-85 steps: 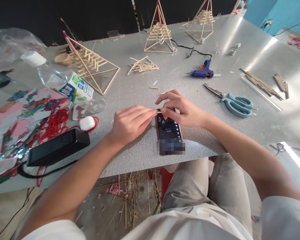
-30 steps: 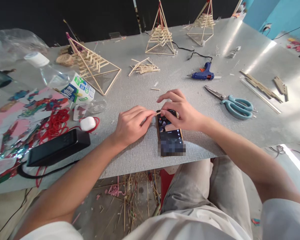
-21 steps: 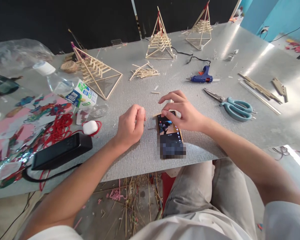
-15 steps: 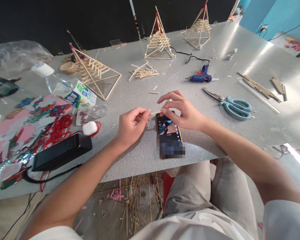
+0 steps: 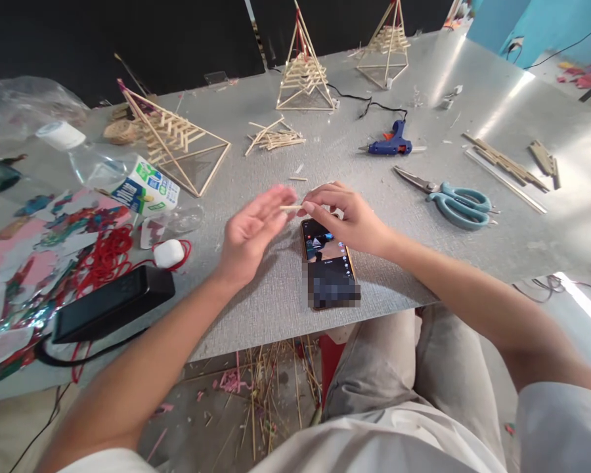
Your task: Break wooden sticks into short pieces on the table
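Observation:
A short wooden stick (image 5: 291, 208) is pinched between the thumb and fingers of my right hand (image 5: 343, 211), just above the top of a phone (image 5: 325, 246). My left hand (image 5: 256, 230) is open beside the stick's free end, its fingers stretched out and slightly blurred. Whether the left thumb still touches the stick is hard to see. The phone lies face up on the table with its screen lit, its lower part pixelated. Another short stick (image 5: 298, 179) lies beyond my hands, and a pile of sticks (image 5: 276, 136) is farther back.
Pyramid frames made of sticks (image 5: 303, 75) stand at the back, another (image 5: 177, 141) at left. To the right lie a blue glue gun (image 5: 393, 141), scissors (image 5: 460, 203) and flat wood strips (image 5: 505, 161). A plastic bottle (image 5: 113, 171), red cord (image 5: 109, 253) and a black device (image 5: 113, 302) fill the left.
My left hand has let its pinch go and spread its fingers. My right hand has closed around the stick, which has shifted slightly left and up. The view has moved a little.

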A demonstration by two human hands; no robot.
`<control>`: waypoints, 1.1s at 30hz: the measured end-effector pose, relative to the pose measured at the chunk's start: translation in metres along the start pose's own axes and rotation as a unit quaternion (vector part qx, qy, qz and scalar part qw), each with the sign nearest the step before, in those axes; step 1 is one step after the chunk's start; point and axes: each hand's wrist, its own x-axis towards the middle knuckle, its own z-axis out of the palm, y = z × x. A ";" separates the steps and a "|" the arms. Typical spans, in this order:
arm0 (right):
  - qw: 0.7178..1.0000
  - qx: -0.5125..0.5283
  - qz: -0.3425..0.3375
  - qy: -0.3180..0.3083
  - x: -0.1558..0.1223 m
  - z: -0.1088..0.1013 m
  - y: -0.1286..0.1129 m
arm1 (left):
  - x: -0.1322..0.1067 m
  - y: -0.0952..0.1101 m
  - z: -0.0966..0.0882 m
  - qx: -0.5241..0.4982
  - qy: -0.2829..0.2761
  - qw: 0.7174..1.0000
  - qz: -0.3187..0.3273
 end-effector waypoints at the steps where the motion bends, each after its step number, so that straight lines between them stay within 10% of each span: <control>1: 1.000 0.005 0.002 -0.008 0.000 0.002 -0.001 | -0.004 0.005 0.006 -0.003 -0.019 1.000 -0.008; 13: 0.991 -0.092 -0.089 -0.047 0.003 -0.011 -0.010 | -0.003 0.014 0.012 -0.035 0.110 0.993 -0.018; 33: 0.955 -0.204 0.017 -0.217 -0.005 -0.048 0.028 | 0.005 0.012 0.007 -0.119 0.016 0.982 -0.144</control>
